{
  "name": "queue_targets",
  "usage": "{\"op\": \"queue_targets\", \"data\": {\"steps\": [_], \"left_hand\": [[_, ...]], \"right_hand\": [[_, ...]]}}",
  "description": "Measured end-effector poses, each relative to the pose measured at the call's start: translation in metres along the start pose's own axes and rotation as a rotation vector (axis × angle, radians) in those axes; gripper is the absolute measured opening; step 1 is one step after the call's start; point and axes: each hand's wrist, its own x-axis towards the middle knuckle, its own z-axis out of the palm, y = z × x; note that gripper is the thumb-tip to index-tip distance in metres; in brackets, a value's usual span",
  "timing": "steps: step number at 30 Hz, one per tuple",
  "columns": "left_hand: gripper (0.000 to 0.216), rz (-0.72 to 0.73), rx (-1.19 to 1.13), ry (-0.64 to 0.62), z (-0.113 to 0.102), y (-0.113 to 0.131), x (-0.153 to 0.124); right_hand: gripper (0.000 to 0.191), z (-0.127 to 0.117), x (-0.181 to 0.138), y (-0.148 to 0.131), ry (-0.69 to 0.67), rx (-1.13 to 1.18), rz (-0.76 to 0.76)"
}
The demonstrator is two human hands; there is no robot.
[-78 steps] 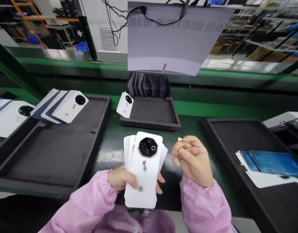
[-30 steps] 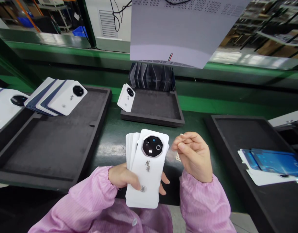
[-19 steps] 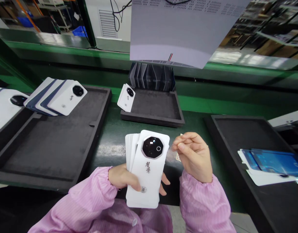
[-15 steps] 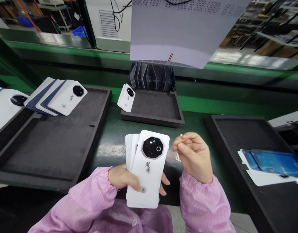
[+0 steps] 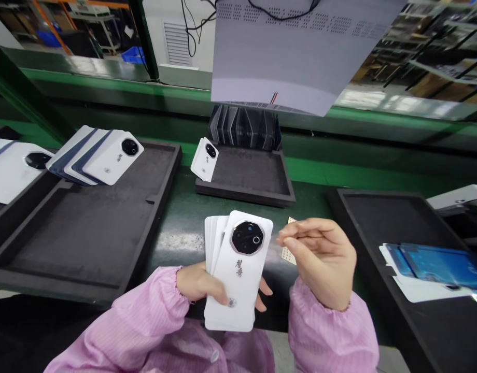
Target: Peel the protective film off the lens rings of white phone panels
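Note:
My left hand (image 5: pixel 201 284) is closed around a fanned stack of white phone back covers (image 5: pixel 238 290), thumb on the front one. The top cover faces me, with a black octagonal camera area (image 5: pixel 247 238), dark lettering below it and a small round mark near the thumb. To the right of the stack, apart from it, my right hand (image 5: pixel 320 254) is raised with thumb and fingertips pinched together. Whether anything small sits in that pinch, I cannot make out. Behind those fingertips lies a small pale sheet with rows of reddish dots (image 5: pixel 287 255), partly hidden by the hand.
At left, a black foam tray (image 5: pixel 75 238) bears fanned white covers (image 5: pixel 110 155). A smaller black tray (image 5: pixel 250 173) ahead holds white covers (image 5: pixel 206 160) and a row of dark sheets (image 5: pixel 244 127). At right, blue-filmed panels (image 5: pixel 436 264) rest on another black tray (image 5: pixel 386 207).
My right hand has shifted slightly right and turned, with the fingers still pinched, and more of the dotted sheet shows. The left hand keeps its hold; the view has tilted slightly.

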Motion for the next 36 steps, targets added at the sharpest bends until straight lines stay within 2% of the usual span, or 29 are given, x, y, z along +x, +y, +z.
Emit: {"op": "queue_targets", "data": {"steps": [3,9,15,18,20,21,23,26,27,29,32,33,34,36], "left_hand": [[0.063,0.011,0.011,0.004,-0.001,-0.002,0.0],[0.062,0.013,0.026,0.022,-0.002,-0.004,-0.001],[0.061,0.016,0.021,0.029,-0.002,-0.005,-0.001],[0.06,0.024,0.02,0.044,-0.004,-0.005,-0.001],[0.059,0.037,0.038,0.061,-0.005,-0.005,0.0],[0.058,0.038,0.051,0.071,-0.006,-0.006,0.0],[0.059,0.031,0.069,0.092,-0.007,-0.008,0.0],[0.061,0.033,0.055,0.137,-0.008,-0.012,0.002],[0.062,0.044,0.049,0.15,-0.008,-0.012,0.002],[0.062,0.076,0.055,0.146,-0.008,-0.012,0.003],[0.057,0.119,0.077,0.074,-0.007,-0.005,-0.001],[0.057,0.153,0.069,0.056,-0.007,-0.001,-0.003],[0.059,0.203,0.052,0.052,-0.006,0.004,-0.007],[0.066,0.356,0.0,0.092,-0.007,0.012,-0.014]], "right_hand": [[0.026,0.01,-0.001,-0.01,-0.07,-0.141,-0.042],[0.029,0.019,0.007,-0.013,-0.216,-0.23,-0.065],[0.029,0.019,0.005,-0.008,-0.245,-0.319,-0.092],[0.03,0.02,0.005,-0.004,-0.244,-0.512,-0.206],[0.041,0.019,0.007,0.0,-0.215,-0.651,-0.257],[0.049,0.018,0.009,0.004,-0.21,-0.688,-0.234],[0.057,0.016,0.013,0.013,-0.25,-0.662,-0.079],[0.035,0.008,0.021,0.028,-0.353,-0.435,0.217],[0.028,0.003,0.025,0.032,-0.326,-0.342,0.27],[0.021,-0.009,0.032,0.037,-0.164,-0.185,0.274],[0.021,-0.038,0.042,0.039,0.154,-0.051,0.129],[0.022,-0.047,0.044,0.04,0.221,-0.045,0.08],[0.022,-0.055,0.045,0.041,0.24,-0.066,0.051],[0.021,-0.061,0.043,0.047,0.172,-0.157,0.055]]}}
